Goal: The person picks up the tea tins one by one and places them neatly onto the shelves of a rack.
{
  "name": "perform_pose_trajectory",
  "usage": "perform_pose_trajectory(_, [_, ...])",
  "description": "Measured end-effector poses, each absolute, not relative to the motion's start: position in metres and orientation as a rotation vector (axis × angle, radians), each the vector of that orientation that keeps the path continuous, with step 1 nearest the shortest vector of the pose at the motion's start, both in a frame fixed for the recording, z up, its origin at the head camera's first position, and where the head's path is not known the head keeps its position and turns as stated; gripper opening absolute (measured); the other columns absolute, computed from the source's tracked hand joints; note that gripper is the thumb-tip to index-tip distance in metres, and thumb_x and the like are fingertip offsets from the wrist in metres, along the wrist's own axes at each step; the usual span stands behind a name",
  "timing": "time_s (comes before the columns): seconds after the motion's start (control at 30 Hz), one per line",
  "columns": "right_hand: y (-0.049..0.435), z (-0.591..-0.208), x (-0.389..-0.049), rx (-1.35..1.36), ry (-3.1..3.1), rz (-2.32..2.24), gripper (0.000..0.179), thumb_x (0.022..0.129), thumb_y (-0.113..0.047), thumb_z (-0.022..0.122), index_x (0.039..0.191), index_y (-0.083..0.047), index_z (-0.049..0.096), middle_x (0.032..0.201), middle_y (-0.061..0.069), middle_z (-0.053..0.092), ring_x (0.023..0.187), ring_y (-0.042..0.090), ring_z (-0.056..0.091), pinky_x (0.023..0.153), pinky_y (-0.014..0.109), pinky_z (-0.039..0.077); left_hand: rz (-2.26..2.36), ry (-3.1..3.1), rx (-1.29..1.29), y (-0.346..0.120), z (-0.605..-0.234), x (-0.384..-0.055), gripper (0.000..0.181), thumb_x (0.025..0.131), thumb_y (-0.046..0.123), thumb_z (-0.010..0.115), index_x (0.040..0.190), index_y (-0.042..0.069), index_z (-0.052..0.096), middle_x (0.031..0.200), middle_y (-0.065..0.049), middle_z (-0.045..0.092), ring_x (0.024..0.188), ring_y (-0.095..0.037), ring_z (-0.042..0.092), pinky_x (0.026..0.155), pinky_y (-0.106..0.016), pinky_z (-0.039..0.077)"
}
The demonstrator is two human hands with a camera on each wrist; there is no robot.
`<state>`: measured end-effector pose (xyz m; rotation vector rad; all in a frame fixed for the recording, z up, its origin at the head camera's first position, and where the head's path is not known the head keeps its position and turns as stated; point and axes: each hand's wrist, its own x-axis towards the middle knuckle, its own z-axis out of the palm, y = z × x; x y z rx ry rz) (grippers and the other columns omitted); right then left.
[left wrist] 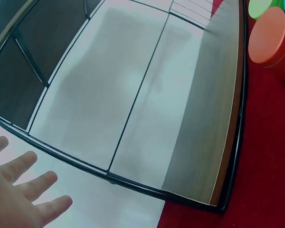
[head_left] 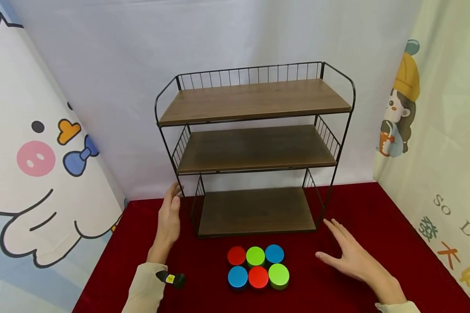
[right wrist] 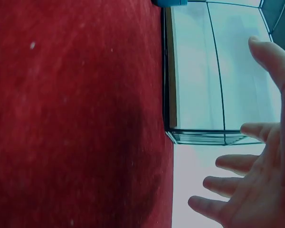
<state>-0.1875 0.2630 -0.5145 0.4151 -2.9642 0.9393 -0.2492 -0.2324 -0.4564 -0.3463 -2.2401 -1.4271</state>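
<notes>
A three-tier shelf rack [head_left: 258,152] with brown wooden boards and a black wire frame stands on the red cloth. My left hand [head_left: 169,217] is beside the rack's left side, fingers spread and holding nothing; in the left wrist view its fingers [left wrist: 34,184] are just outside the frame. To the right of the rack's lower front corner, my right hand [head_left: 350,254] has its fingers extended and thumb apart, with nothing in it. In front of the rack sit two rows of round-topped pieces: red [head_left: 236,256], green [head_left: 255,256] and blue [head_left: 274,253] behind, blue [head_left: 237,277], red [head_left: 258,277] and green [head_left: 279,275] nearer.
Red cloth [head_left: 203,278] covers the table. A pale curtain [head_left: 113,108] hangs behind the rack. Printed cloths with a cartoon bird [head_left: 27,108] at left and a cartoon figure [head_left: 399,108] at right flank the table.
</notes>
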Motion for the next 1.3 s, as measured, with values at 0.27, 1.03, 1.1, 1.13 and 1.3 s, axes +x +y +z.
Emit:
perform_pose_trajectory(0.27, [0.249, -0.517, -0.19, 0.443, -2.955, 0.987, 0.095, 0.093, -0.059, 0.069, 0.163, -0.011, 0.026, 0.165, 0.027, 0.025, 0.148, 0.054, 0.029, 0.106, 0.077, 0.035, -1.482, -2.219, -0.339, -0.229, -0.456, -0.251, 0.056, 0.109, 0.032, 0.03, 0.162, 0.011, 0.028, 0.155, -0.024, 0.045, 0.136, -0.042, 0.049, 0.102, -0.067, 0.044])
perform_pose_trajectory(1.03, [0.213, -0.526, -0.206, 0.526, -2.909, 1.131, 0.087, 0.096, -0.056, 0.066, 0.162, -0.012, 0.029, 0.162, 0.021, 0.036, 0.146, 0.048, 0.039, 0.11, 0.07, 0.038, -1.596, -2.2, -0.348, -0.214, -0.459, -0.258, 0.052, 0.113, 0.038, 0.022, 0.156, 0.015, 0.04, 0.133, -0.021, 0.063, 0.106, -0.042, 0.067, 0.085, -0.03, 0.058])
perform_pose_trajectory(1.1, [0.211, -0.527, -0.208, 0.559, -2.909, 1.138, 0.085, 0.098, -0.056, 0.064, 0.162, -0.012, 0.029, 0.163, 0.02, 0.035, 0.146, 0.048, 0.038, 0.111, 0.07, 0.037, -1.61, -2.198, -0.355, -0.213, -0.459, -0.26, 0.054, 0.114, 0.038, 0.017, 0.154, 0.014, 0.042, 0.128, -0.022, 0.066, 0.103, -0.04, 0.068, 0.084, -0.028, 0.058])
perform_pose_trajectory(1.13, [0.209, -0.528, -0.21, 0.578, -2.91, 1.147, 0.084, 0.099, -0.055, 0.063, 0.162, -0.012, 0.029, 0.163, 0.02, 0.035, 0.146, 0.047, 0.038, 0.111, 0.07, 0.037, -1.616, -2.198, -0.354, -0.213, -0.458, -0.26, 0.055, 0.114, 0.037, 0.014, 0.154, 0.013, 0.043, 0.126, -0.023, 0.067, 0.102, -0.039, 0.068, 0.085, -0.029, 0.058])
perform_pose_trajectory(1.3, [0.202, -0.533, -0.215, 0.634, -2.911, 1.183, 0.082, 0.1, -0.053, 0.063, 0.162, -0.011, 0.03, 0.163, 0.019, 0.036, 0.146, 0.047, 0.039, 0.112, 0.069, 0.036, -1.647, -2.205, -0.328, -0.211, -0.457, -0.264, 0.057, 0.114, 0.037, 0.011, 0.15, 0.014, 0.048, 0.122, -0.024, 0.068, 0.099, -0.035, 0.07, 0.086, -0.034, 0.059])
